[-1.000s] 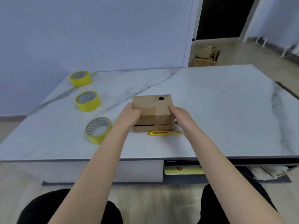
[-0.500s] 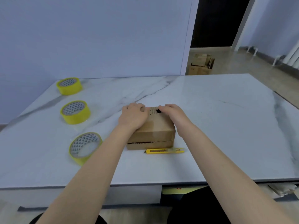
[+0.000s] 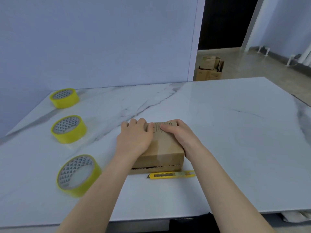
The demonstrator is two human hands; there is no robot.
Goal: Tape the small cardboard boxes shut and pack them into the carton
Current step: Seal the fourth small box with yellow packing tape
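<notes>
A small brown cardboard box (image 3: 162,149) sits on the white marble table (image 3: 235,132), near the front edge. My left hand (image 3: 134,140) lies flat over the left part of its top, fingertips at the far edge. My right hand (image 3: 179,136) presses on the right part, fingers pointing left across the printed top. A dark seam runs along the box's front face near the bottom. A yellow utility knife (image 3: 171,175) lies just in front of the box. An open carton (image 3: 209,69) holding cardboard stands on the floor beyond the table.
Three yellow tape rolls stand in a line down the table's left side: a far roll (image 3: 64,98), a middle roll (image 3: 69,129) and a near roll (image 3: 78,174). A pale wall rises behind the table, with a dark doorway at right.
My hands moved from gripping the box's sides to lying on its top, pressing it down. The camera has come closer and lower over the table.
</notes>
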